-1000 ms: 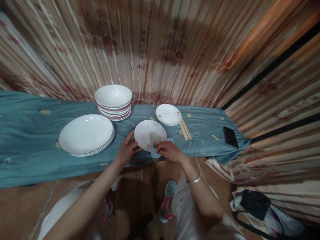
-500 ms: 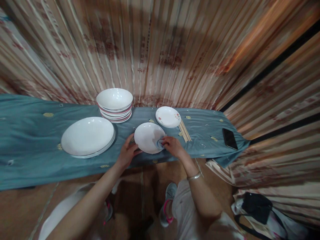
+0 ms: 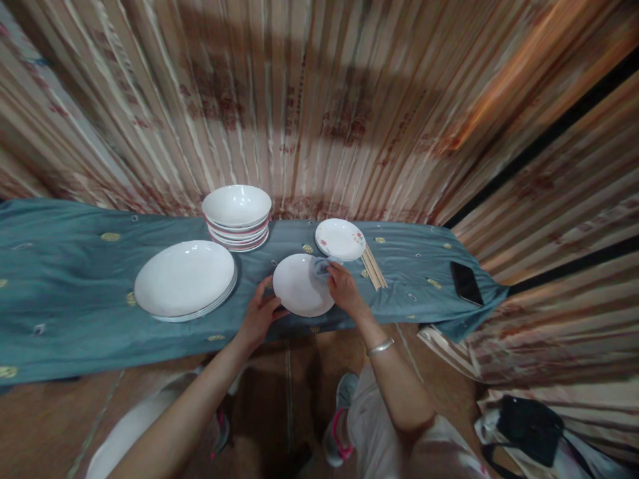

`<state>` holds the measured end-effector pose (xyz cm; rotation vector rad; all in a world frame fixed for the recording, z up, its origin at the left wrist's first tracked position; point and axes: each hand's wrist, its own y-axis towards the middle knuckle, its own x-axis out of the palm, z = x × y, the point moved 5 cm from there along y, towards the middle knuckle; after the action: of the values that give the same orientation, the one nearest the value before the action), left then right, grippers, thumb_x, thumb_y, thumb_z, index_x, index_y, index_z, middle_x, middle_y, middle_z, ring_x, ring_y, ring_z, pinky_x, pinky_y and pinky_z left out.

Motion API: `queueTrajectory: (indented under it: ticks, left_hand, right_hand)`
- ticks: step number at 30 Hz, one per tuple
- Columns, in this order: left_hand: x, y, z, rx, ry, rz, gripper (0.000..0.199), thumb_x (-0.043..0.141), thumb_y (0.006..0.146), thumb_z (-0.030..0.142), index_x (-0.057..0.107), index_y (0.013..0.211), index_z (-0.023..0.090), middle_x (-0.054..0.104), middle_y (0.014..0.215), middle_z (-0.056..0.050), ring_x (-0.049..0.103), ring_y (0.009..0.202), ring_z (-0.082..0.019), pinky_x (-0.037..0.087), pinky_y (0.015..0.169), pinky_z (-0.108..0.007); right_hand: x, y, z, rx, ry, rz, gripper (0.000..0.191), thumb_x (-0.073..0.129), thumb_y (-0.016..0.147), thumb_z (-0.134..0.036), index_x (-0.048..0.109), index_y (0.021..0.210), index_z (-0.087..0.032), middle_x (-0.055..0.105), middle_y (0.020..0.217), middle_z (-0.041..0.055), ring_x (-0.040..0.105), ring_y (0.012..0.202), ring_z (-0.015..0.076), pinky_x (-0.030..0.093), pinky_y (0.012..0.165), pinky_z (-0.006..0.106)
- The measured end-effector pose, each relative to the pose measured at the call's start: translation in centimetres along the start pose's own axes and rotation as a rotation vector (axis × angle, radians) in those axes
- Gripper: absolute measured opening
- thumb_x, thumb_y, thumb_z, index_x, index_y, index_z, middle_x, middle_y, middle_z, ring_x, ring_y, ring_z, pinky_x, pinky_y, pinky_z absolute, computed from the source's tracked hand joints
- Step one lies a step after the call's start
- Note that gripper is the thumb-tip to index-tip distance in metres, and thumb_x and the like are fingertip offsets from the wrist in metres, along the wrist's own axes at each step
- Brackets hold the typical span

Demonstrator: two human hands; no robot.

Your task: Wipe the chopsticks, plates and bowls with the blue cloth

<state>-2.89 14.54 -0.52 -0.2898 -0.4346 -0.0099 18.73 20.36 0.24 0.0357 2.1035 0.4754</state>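
Note:
A white plate lies near the front edge of the cloth-covered table. My left hand grips its left rim, thumb on top and fingers at the outer side. In my right hand is a bluish cloth, pinched and pressed on the plate's upper right part. Just behind that plate sit small flowered plates, stacked. Several wooden chopsticks lie to the right of them.
Large white oval plates are stacked on the left, with a stack of bowls behind. A black phone rests at the table's right end. Patterned curtains hang behind. A black bag sits low on the right.
My right hand has moved the cloth from the plate's lower right toward its upper right rim. The left hand keeps its hold. The whole view has shifted slightly.

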Motion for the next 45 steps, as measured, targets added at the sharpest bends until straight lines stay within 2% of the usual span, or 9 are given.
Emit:
queueTrajectory:
  ticks: [6, 11, 16, 20, 26, 34, 41, 45]
  left_hand:
    - [0.2, -0.2, -0.1, -0.01, -0.021, -0.013, 0.073, 0.073, 0.062, 0.027, 0.043, 0.129, 0.023, 0.067, 0.086, -0.002, 0.062, 0.08, -0.018, 0.056, 0.073, -0.038]
    - [0.3, -0.3, -0.2, -0.003, -0.041, -0.005, 0.074, 0.073, 0.062, 0.025, 0.042, 0.129, 0.023, 0.066, 0.086, -0.001, 0.063, 0.079, -0.018, 0.056, 0.073, -0.038]
    - [0.5, -0.7, -0.3, 0.005, -0.069, -0.018, 0.071, 0.072, 0.064, 0.024, 0.042, 0.129, 0.023, 0.066, 0.086, -0.001, 0.064, 0.08, -0.018, 0.056, 0.073, -0.036]
    - [0.5, -0.8, -0.4, -0.001, -0.083, -0.015, 0.069, 0.071, 0.065, 0.023, 0.043, 0.128, 0.024, 0.066, 0.083, 0.0, 0.064, 0.075, -0.016, 0.056, 0.07, -0.033]
    - [0.3, -0.6, -0.6, -0.011, -0.095, 0.009, 0.068, 0.071, 0.064, 0.024, 0.043, 0.127, 0.024, 0.065, 0.084, 0.001, 0.063, 0.073, -0.015, 0.056, 0.069, -0.032]
    - [0.4, -0.6, -0.7, -0.022, -0.121, 0.038, 0.079, 0.07, 0.06, 0.02, 0.038, 0.132, 0.02, 0.065, 0.076, 0.002, 0.063, 0.072, -0.016, 0.055, 0.069, -0.032]
    - [0.7, -0.7, -0.2, 0.012, -0.134, 0.032, 0.052, 0.069, 0.058, 0.017, 0.055, 0.108, 0.02, 0.064, 0.087, 0.001, 0.061, 0.073, -0.014, 0.054, 0.072, -0.033]
    - [0.6, -0.7, -0.1, 0.01, -0.131, 0.037, 0.042, 0.069, 0.056, 0.017, 0.057, 0.096, 0.019, 0.063, 0.083, 0.002, 0.06, 0.074, -0.014, 0.055, 0.069, -0.032]
  right_hand:
    - [2.7, 1.5, -0.6, 0.03, -0.026, 0.052, 0.039, 0.043, 0.085, -0.012, 0.057, 0.121, -0.008, 0.056, 0.129, 0.0187, 0.045, 0.129, 0.027, 0.036, 0.109, 0.046]
    - [4.8, 2.7, -2.3, -0.002, 0.008, 0.079, 0.043, 0.045, 0.083, -0.01, 0.053, 0.126, -0.007, 0.048, 0.138, 0.0197, 0.039, 0.134, 0.0286, 0.033, 0.111, 0.047]
    - [6.7, 3.8, -4.4, -0.042, 0.083, 0.033, 0.046, 0.045, 0.084, -0.011, 0.05, 0.13, -0.011, 0.045, 0.142, 0.0154, 0.035, 0.136, 0.026, 0.029, 0.114, 0.047]
    - [7.3, 3.9, -6.1, -0.103, 0.172, -0.018, 0.048, 0.045, 0.083, -0.011, 0.05, 0.132, -0.012, 0.044, 0.144, 0.0148, 0.034, 0.138, 0.0238, 0.025, 0.116, 0.045]
    - [7.1, 2.8, -8.5, -0.125, 0.264, -0.176, 0.048, 0.044, 0.088, -0.017, 0.047, 0.135, -0.008, 0.037, 0.148, 0.0188, 0.03, 0.14, 0.0237, 0.023, 0.117, 0.043]
    - [6.5, 0.7, -10.3, -0.14, 0.394, -0.331, 0.047, 0.042, 0.091, -0.018, 0.047, 0.137, -0.017, 0.036, 0.15, 0.0107, 0.031, 0.14, 0.0189, 0.024, 0.116, 0.039]
    - [4.1, -1.2, -10.9, -0.127, 0.451, -0.428, 0.041, 0.042, 0.091, -0.016, 0.056, 0.129, -0.015, 0.048, 0.143, 0.0113, 0.042, 0.134, 0.0179, 0.027, 0.115, 0.038]
    - [2.4, -2.2, -10.7, -0.147, 0.48, -0.475, 0.035, 0.044, 0.091, -0.015, 0.063, 0.12, -0.021, 0.057, 0.134, 0.0047, 0.051, 0.125, 0.0159, 0.036, 0.11, 0.036]
